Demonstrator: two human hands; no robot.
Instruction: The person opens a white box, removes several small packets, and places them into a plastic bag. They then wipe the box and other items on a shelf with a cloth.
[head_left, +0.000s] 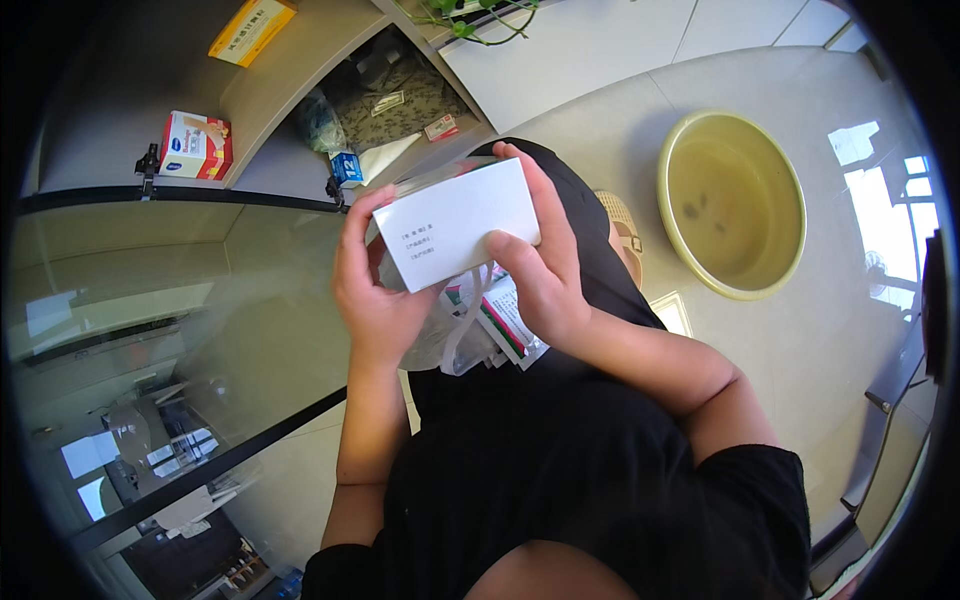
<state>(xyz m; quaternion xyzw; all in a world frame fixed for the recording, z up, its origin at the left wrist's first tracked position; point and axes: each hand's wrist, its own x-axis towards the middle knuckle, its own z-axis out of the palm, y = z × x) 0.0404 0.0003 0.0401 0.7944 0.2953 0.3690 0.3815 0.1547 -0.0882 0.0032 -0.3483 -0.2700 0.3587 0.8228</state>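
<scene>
A white cardboard box (469, 214) is held between my two hands, one printed side turned up towards me. My left hand (375, 281) grips its left end, and my right hand (544, 270) holds the right end with the thumb on the upper face. Below the box, a clear plastic bag (469, 341) with a whitish strap rests on my lap. Printed sachets (510, 315) in white, pink and green show in or beside that bag, partly hidden by the box and my right hand.
An open cabinet at the left holds a bandage box (196, 146), a yellow carton (251, 31) and a small blue box (346, 169). Its glass door (187, 322) hangs open beside my left arm. A yellow plastic basin (731, 206) stands on the tiled floor at right.
</scene>
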